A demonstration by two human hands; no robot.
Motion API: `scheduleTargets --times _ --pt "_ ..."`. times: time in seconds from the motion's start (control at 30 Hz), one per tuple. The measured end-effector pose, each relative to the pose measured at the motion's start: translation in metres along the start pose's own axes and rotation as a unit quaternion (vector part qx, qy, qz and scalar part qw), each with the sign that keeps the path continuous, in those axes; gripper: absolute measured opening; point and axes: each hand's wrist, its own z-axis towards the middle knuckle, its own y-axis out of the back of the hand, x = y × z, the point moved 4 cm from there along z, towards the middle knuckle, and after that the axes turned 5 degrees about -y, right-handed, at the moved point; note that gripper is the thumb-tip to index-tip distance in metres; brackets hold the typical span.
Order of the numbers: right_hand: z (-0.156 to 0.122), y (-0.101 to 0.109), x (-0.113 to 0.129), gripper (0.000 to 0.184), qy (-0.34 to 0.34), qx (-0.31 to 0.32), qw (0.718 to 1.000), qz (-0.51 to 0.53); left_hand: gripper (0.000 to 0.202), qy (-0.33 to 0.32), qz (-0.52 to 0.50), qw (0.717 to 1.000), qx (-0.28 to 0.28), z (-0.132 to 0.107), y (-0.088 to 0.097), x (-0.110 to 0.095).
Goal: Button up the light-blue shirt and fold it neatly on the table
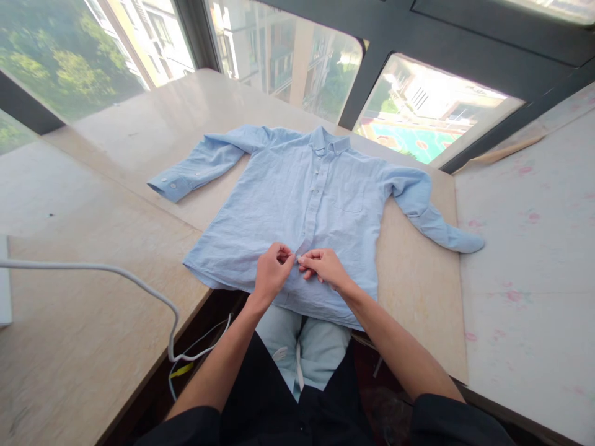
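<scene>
A light blue long-sleeved shirt lies face up on the stone ledge, its collar away from me and its hem over the near edge. My left hand pinches the shirt's front placket low down, thumb against forefinger. Close on its right, my right hand pinches the same placket edge, with the fingertips of both hands almost meeting. Whether a button sits between the fingers is too small to make out. Above my hands the placket shows several small buttons. The left-lying sleeve stretches outward with its cuff buttons visible; the other sleeve bends toward the wall.
Windows with dark frames stand behind the stone ledge. A flowered wall bounds the right side. At left a white cable crosses the ledge and hangs over its edge, near a yellow tag. My legs are below the hem.
</scene>
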Motion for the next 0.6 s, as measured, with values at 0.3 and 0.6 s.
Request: scheduleTargets --times 0.3,0.6 --pt "-0.019 0.051 -0.004 0.022 0.188 -0.203 0.951 -0.135 0.021 -0.127 0.276 0.953 -0.002 -0.010 0.031 0.005" --pt "-0.058 0.104 -0.062 0.042 0.197 -0.322 0.911 -0.169 0.031 -0.017 0.373 0.912 -0.172 -0.028 0.122 0.037"
